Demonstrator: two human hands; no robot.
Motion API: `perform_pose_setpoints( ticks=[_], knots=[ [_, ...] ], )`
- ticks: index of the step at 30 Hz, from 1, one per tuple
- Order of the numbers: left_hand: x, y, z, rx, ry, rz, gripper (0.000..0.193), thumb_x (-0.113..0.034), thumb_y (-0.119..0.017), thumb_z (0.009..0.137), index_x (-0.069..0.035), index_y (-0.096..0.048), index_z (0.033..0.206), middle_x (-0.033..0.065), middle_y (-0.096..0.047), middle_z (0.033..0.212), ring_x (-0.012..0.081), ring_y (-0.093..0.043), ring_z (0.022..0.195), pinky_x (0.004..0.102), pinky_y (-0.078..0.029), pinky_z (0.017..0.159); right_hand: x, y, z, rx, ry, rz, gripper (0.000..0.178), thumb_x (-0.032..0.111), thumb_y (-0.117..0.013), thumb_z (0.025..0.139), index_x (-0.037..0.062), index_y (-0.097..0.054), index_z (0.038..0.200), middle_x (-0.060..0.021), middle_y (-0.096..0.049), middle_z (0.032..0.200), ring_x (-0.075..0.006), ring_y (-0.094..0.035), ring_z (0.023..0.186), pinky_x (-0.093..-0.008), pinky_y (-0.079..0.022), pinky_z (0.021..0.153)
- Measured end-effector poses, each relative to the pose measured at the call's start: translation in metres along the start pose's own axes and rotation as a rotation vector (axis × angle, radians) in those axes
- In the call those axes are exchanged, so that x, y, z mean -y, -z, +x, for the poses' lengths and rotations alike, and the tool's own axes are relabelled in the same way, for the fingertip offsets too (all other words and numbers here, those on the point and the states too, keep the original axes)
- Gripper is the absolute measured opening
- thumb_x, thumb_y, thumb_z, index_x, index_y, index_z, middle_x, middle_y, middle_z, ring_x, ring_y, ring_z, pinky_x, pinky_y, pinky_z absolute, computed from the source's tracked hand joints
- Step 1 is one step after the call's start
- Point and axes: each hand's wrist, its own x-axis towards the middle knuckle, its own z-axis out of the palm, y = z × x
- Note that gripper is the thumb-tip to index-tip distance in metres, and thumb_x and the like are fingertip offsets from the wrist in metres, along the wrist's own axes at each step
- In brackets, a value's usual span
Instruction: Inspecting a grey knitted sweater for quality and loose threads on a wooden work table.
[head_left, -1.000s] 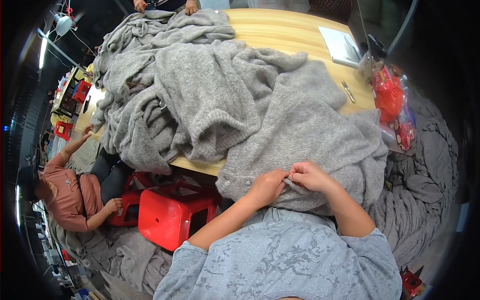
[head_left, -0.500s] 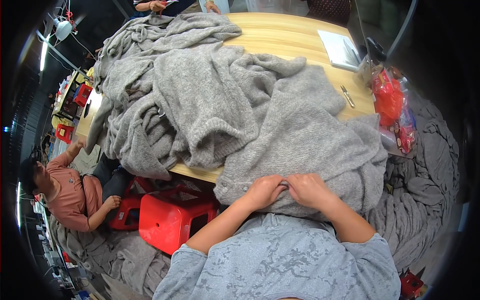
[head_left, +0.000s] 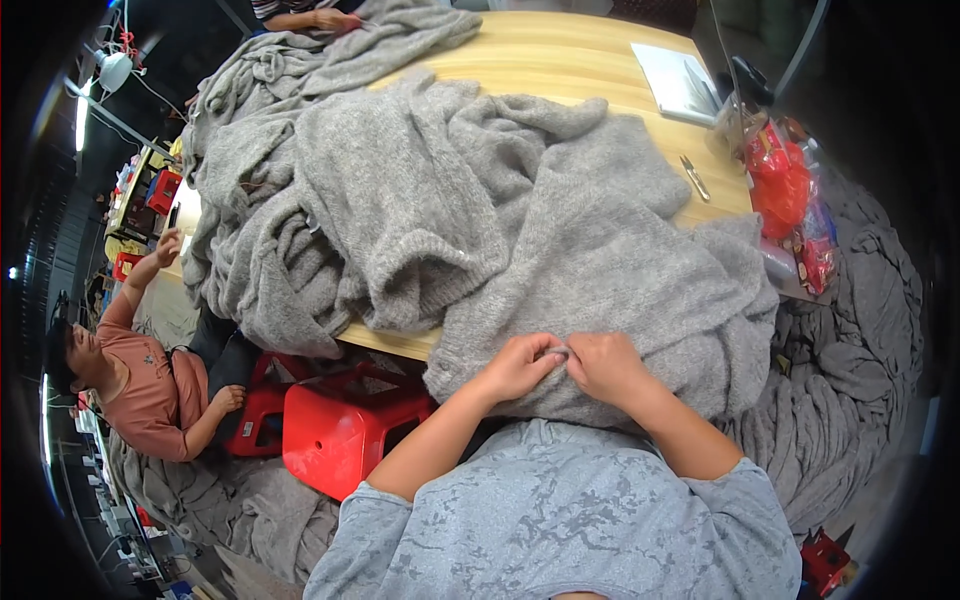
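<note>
A grey knitted sweater [head_left: 620,280] lies over the near edge of the table and hangs toward my lap. My left hand [head_left: 525,367] pinches its near edge, thumb and fingers pressed together. Right beside it, my right hand [head_left: 605,368] is closed on the same edge, and the fingertips of both hands almost meet. A small fold of knit shows between them; whether anything finer is held there is too small to tell. Left of this sweater, more grey knitwear [head_left: 380,170] is heaped across the table.
Thread snips [head_left: 696,180] and white paper [head_left: 672,82] lie on the wooden table [head_left: 560,50]. Plastic bags [head_left: 780,185] hang at its right edge. A red stool [head_left: 325,440] stands at my left, near a seated person [head_left: 150,390]. Grey knitwear [head_left: 840,420] is piled at my right.
My hands have shifted slightly up, still pinching the sweater's edge. The seated person's raised hand has come away from the knitwear. Across the table, another person's hand has moved in over the heap.
</note>
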Motion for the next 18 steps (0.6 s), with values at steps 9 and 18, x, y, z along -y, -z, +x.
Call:
perform_pose_setpoints(
  ticks=[9,18],
  knots=[
    [-0.024,0.000,-0.005,-0.060,-0.135,0.315,0.013,-0.011,-0.057,0.086,-0.001,-0.059,0.094,0.0149,-0.061,0.074,0.0249,-0.057,0.066,0.0329,-0.044,0.063,-0.005,0.011,0.008,0.067,0.027,0.099,0.010,0.012,-0.058,0.074,0.0018,-0.059,0.073,-0.0171,-0.060,0.065,-0.0350,-0.060,0.061,-0.0435,-0.048,0.056],
    [-0.023,0.004,-0.004,-0.040,-0.161,0.374,0.013,-0.011,-0.054,0.086,-0.001,-0.059,0.094,0.0175,-0.060,0.077,0.0304,-0.058,0.069,0.0369,-0.044,0.063,-0.008,0.006,0.016,0.090,-0.103,0.244,0.013,0.015,-0.058,0.071,0.0019,-0.058,0.069,-0.0174,-0.057,0.061,-0.0360,-0.057,0.058,-0.0439,-0.045,0.055]
  ],
)
